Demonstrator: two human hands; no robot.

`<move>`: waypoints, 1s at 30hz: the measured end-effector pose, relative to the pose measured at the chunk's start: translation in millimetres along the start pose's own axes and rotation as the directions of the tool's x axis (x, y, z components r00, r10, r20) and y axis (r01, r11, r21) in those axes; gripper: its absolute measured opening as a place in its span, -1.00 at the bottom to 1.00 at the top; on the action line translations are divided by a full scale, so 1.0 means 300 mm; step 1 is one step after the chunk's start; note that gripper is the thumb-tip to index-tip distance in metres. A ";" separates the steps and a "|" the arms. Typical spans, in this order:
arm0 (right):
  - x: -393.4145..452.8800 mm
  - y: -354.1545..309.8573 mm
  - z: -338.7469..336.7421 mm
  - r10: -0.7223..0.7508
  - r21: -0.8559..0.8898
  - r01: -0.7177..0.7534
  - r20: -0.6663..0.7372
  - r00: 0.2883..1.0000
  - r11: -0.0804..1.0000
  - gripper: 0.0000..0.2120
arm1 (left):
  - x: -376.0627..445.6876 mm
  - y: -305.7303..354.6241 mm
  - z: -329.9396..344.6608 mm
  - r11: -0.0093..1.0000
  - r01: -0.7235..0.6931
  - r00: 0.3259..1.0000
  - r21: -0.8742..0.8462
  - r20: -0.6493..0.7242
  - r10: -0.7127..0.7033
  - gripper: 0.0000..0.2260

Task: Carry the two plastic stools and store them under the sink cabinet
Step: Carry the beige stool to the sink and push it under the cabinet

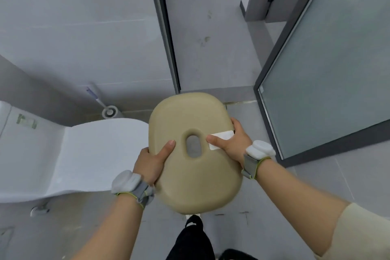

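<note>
Beige plastic stool, smooth matte seat, rounded-rectangle shape with soft bulging edges, oval handle hole sunk in the middle; we hold it up in front of us, seat facing the camera, above the grey floor. Our left hand grips the left rim, thumb on the seat top, fingers wrapped under and hidden. Our right hand grips the right rim, thumb pressing a white rectangular sticker just beside the hole. Only one seat surface shows; whether a second stool is stacked under it we cannot tell, legs hidden. Both wrists carry white pods on grey straps, left wrist band, right wrist band. Cream sleeve on the right arm. White glossy toilet, lid closed, sits at left, close beside the stool's left edge. Toilet brush in its round white holder stands by the grey wall behind the toilet. Dark metal door frame runs up just beyond the stool's far edge; frosted glass door with dark frame stands open at right, near our right hand. Between frame and glass door, open tiled floor leads out, a few smudges on it. Dark trouser leg below the stool. Sink cabinet not in view.
</note>
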State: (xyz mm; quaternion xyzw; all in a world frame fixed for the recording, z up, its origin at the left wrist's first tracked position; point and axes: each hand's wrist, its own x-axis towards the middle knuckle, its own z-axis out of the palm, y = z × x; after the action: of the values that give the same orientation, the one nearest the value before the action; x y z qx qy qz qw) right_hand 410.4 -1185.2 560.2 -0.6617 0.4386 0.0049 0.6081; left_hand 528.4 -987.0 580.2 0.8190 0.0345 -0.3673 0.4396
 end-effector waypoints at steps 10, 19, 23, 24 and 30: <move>0.375 -0.185 -0.239 0.042 0.091 -0.029 -0.145 0.989 0.995 -0.04 | 0.385 0.448 0.179 0.986 -0.103 0.987 0.134 0.136 0.084 -0.17; 0.825 -0.331 -0.529 0.057 0.117 -0.041 -0.137 0.989 0.992 -0.03 | 0.706 0.806 0.452 0.987 -0.102 0.986 0.120 0.143 0.084 -0.18; 1.033 -0.460 -0.681 0.038 0.078 -0.028 -0.126 0.991 0.997 0.00 | 0.840 1.001 0.558 0.992 -0.076 0.989 0.102 0.137 0.062 -0.13; 1.049 -0.481 -0.693 0.037 0.064 -0.029 -0.118 0.992 0.998 0.01 | 0.848 1.026 0.566 0.991 -0.087 0.987 0.100 0.145 0.072 -0.13; 1.308 -0.639 -0.810 0.033 0.093 -0.023 -0.102 0.994 0.995 -0.03 | 1.047 1.273 0.648 0.993 -0.081 0.990 0.087 0.121 0.070 -0.20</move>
State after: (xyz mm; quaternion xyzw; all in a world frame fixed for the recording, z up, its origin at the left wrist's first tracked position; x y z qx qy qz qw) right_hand 636.0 -1631.0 565.0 -0.6263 0.4786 -0.0408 0.6141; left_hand 790.8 -1449.1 580.2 0.8159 -0.0394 -0.3994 0.4163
